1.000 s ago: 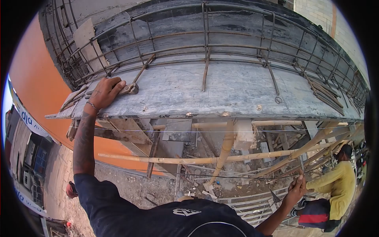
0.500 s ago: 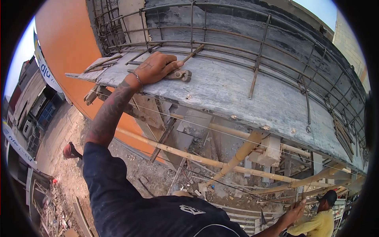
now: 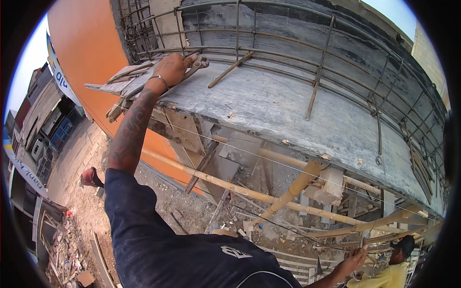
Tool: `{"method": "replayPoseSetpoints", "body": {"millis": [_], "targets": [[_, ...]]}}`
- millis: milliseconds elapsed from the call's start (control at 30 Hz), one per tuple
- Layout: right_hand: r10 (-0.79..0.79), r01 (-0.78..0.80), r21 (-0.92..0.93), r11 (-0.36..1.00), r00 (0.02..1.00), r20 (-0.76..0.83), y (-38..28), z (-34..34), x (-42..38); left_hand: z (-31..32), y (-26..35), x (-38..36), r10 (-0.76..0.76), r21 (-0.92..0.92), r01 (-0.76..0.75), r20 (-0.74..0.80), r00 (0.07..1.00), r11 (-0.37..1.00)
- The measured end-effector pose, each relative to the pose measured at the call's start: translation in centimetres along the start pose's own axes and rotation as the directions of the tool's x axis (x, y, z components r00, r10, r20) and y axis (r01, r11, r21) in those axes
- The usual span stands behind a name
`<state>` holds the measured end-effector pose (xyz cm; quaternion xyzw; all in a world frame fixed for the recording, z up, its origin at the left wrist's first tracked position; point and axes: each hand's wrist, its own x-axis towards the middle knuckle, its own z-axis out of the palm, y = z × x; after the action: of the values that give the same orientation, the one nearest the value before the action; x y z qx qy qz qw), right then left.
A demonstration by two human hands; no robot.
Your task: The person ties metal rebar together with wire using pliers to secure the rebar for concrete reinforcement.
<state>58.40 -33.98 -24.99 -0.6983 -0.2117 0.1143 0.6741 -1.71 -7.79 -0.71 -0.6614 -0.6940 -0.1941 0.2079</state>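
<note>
My left hand (image 3: 171, 71) is closed round the handles of metal pincers (image 3: 199, 66) above the board platform. Their jaw end points right, towards the lower bars of the rebar cage (image 3: 281, 62). Part of the handles is hidden beneath my fingers. A short steel bar (image 3: 230, 70) slants down from the cage onto the board (image 3: 269, 103), to the right of the pincers. Low at the right edge of the view is my right hand (image 3: 354, 259), its fingers curled. What it grips, if anything, I cannot make out.
Bamboo poles (image 3: 249, 191) and a timber block (image 3: 331, 187) stand under the platform. A thin string (image 3: 230, 144) runs along its front edge. Loose rods (image 3: 418, 168) lie at the right end. A person in a yellow shirt (image 3: 386, 278) is at lower right. Rubble covers the ground below.
My left hand has moved up and left, carrying the pincers off their lower spot on the board closer to the cage. The short steel bar's slanting length now shows uncovered.
</note>
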Motion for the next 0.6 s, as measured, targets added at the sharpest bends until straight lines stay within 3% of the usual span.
{"method": "replayPoseSetpoints", "body": {"millis": [67, 133, 233, 300, 333, 400, 533, 600], "targets": [[-0.001, 0.001, 0.015, 1.000, 1.000, -0.013, -1.0, 0.8, -0.3, 0.2, 0.7, -0.1, -0.104, -0.027, 0.107, 0.104, 0.989, 0.994], [-0.056, 0.051, 0.079, 0.996, 0.996, 0.068, -2.5, 0.6, -0.7, 0.6, 0.8, -0.3, -0.099, -0.018, 0.099, 0.029, 0.995, 0.995], [-0.122, 0.118, 0.118, 0.986, 0.992, 0.028, -2.5, -0.7, 0.3, -0.6, 2.2, -0.6, -0.081, 0.039, 0.078, 0.082, 0.993, 0.996], [-0.146, 0.143, 0.105, 0.984, 0.989, 0.012, -3.5, -2.1, 0.9, 0.5, 1.1, -0.8, 0.170, 0.107, -0.150, -0.218, 0.961, 0.983], [-0.211, 0.208, 0.111, 0.972, 0.977, 0.017, -3.5, -2.9, 1.7, -0.4, 2.6, -0.9, 0.174, 0.104, -0.154, -0.224, 0.959, 0.983], [-0.285, 0.279, 0.104, 0.954, 0.958, 0.039, -4.9, -3.9, 2.6, -2.9, 6.5, -0.6, 0.389, 0.006, -0.427, -0.428, 0.816, 0.904], [-0.413, 0.412, 0.034, 0.911, 0.908, 0.071, -10.5, -3.7, 3.6, -4.2, 14.1, 4.0, 0.624, -0.357, -0.697, -0.310, 0.717, 0.622], [-0.478, 0.489, -0.046, 0.871, 0.865, 0.151, -14.0, -2.8, 2.4, -2.8, 17.4, 7.7, 0.578, -0.363, -0.538, 0.004, 0.816, 0.761]]}}
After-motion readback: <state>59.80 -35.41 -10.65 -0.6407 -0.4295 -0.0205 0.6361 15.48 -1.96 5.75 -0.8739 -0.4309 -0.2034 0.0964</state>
